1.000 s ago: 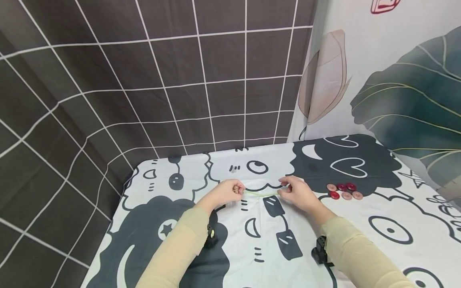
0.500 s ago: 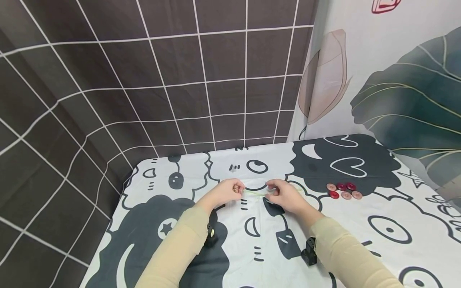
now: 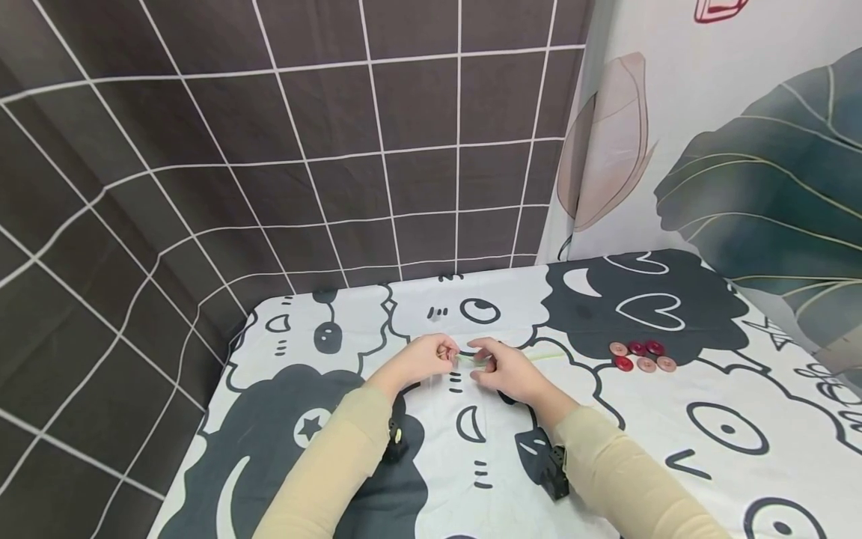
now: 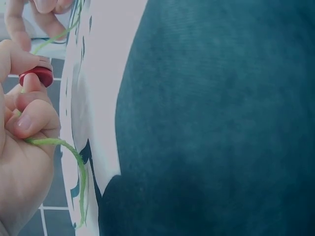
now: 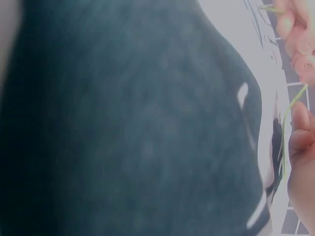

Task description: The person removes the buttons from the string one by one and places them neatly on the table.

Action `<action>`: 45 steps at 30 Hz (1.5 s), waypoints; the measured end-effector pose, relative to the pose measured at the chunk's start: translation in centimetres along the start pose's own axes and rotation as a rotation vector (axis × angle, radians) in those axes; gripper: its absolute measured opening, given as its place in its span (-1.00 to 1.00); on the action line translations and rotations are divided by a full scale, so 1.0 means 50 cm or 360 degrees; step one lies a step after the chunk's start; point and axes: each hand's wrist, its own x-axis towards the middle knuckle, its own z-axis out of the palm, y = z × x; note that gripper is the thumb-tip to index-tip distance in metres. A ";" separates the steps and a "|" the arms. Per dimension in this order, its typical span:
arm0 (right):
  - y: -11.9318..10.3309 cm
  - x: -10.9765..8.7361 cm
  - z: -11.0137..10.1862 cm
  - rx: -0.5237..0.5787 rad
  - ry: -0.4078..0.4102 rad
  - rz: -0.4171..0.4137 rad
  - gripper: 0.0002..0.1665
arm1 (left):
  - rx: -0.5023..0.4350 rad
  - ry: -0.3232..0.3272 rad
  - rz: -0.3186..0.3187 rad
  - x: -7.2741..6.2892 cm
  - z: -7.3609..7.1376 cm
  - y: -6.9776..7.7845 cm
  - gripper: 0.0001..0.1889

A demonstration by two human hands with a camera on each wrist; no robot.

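Observation:
In the head view my left hand (image 3: 423,358) is held over the middle of the patterned cloth. The left wrist view shows its thumb and finger pinching a red button (image 4: 46,74) with a paler pink button (image 4: 46,62) against it. A thin green cord (image 4: 81,172) comes out of the curled fingers and hangs in a curve; its other part leads from the buttons toward my right hand (image 3: 510,370). That hand is close by on the right, thumb and index finger apart. The cord (image 5: 289,110) passes along its fingertips in the right wrist view and continues beyond it.
Several loose buttons (image 3: 646,365), pink, red and dark red, lie in two rows on the cloth at right. The black-and-white cloth (image 3: 444,464) covers the table. A dark gridded curtain (image 3: 417,187) hangs behind, and a leaf-print curtain (image 3: 754,195) on the right.
My right hand has moved left along the cord toward my left hand, and more cord shows behind it. My left hand has stayed in place.

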 end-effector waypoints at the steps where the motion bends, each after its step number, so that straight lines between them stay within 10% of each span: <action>1: -0.002 0.001 0.002 0.0005 0.0002 -0.0002 -0.42 | 0.0004 -0.0004 0.0005 0.000 0.000 0.000 -0.76; 31: -0.027 0.016 0.045 0.0210 0.0140 0.0121 -0.60 | 0.0037 -0.0049 0.0039 0.002 0.003 0.012 -0.77; 45: -0.017 0.020 0.043 0.0227 0.0111 0.0174 -0.58 | -0.0164 -0.0080 0.0037 0.002 0.008 0.015 -0.37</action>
